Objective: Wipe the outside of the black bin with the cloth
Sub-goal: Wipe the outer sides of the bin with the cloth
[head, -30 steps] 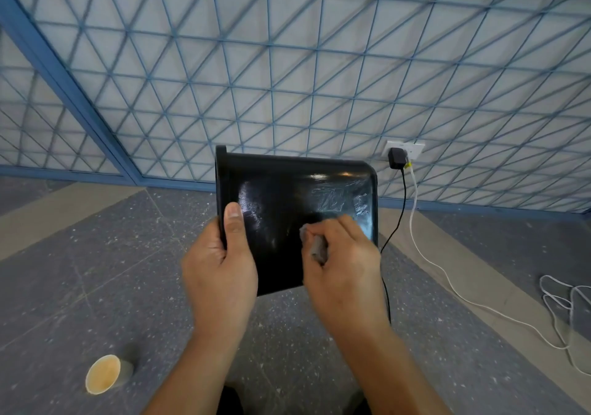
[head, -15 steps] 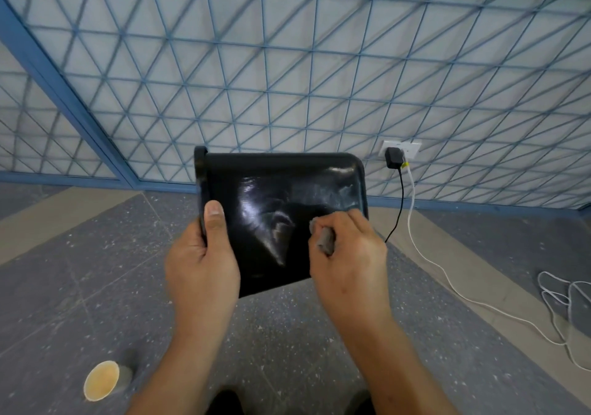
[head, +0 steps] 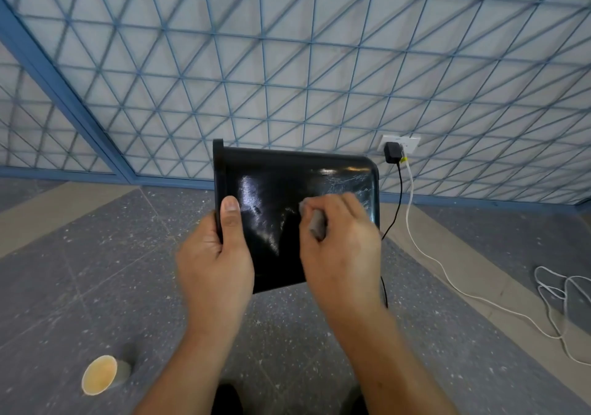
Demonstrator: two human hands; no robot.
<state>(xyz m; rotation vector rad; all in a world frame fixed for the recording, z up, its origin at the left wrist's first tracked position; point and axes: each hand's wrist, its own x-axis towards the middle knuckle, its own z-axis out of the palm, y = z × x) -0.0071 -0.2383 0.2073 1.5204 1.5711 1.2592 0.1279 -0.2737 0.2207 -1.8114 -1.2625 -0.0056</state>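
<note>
While the left hand [head: 214, 254] grips the rim of the black bin [head: 287, 197], held above the floor [head: 96, 254], the right hand [head: 342, 242] pinches the cloth [head: 316, 226] against its side. Stiff, glossy plastic looks light but slippery; hold the rim.

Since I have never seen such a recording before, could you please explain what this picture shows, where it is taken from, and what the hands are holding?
No machine here: these are a person's two bare hands, filmed by a wide-angle camera worn on the head, looking forward and down. The left hand grips the black bin at its rim. The right hand holds a small grey cloth against its glossy side. On the speckled floor a paper cup lies on its side; a black charger sits in a wall socket, a white cable trailing across the floor.
</note>
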